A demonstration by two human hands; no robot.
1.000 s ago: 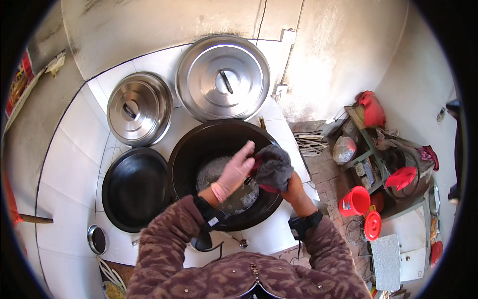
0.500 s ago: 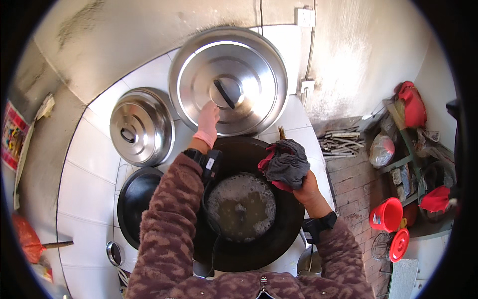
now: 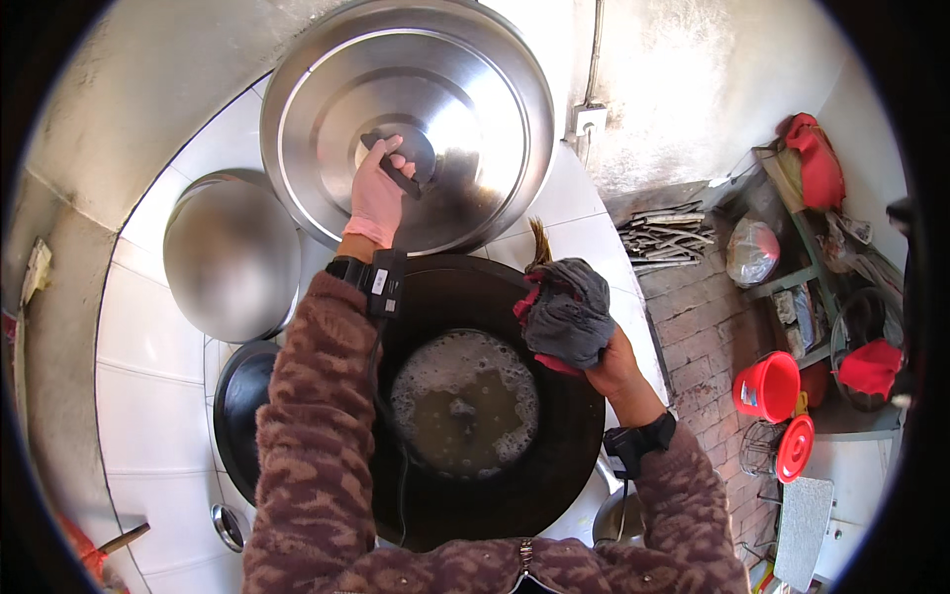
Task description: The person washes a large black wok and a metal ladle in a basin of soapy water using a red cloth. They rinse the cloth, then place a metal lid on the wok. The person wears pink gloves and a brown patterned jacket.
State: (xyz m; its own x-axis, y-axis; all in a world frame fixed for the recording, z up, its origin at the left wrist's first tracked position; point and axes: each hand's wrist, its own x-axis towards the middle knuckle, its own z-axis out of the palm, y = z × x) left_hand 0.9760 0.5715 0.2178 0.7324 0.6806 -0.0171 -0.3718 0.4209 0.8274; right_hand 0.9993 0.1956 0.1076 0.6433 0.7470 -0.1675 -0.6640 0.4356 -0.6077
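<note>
My left hand (image 3: 376,193) grips the black handle (image 3: 393,166) of a large round metal lid (image 3: 317,188), which leans at the far side of the stove top. In my right hand (image 3: 618,366) is a bunched grey and red cloth (image 3: 566,315), held over the right rim of a big black wok (image 3: 564,445). Cloudy, foamy water (image 3: 463,406) sits in the bottom of the wok. Just behind the cloth, the bristly tip of a brush or whisk (image 3: 538,243) pokes up.
A smaller shiny metal piece (image 3: 233,257) and a black pan (image 3: 242,411) lie on the white tiles to the left. Firewood (image 3: 668,238) is piled on the brick floor at right, near a red bucket (image 3: 767,386). A metal ladle or bowl (image 3: 618,515) is by the near right rim.
My left hand has gone from beside the lid's handle to gripping it. The lid looks larger and sits further left. My right hand still holds the cloth; the view has shifted.
</note>
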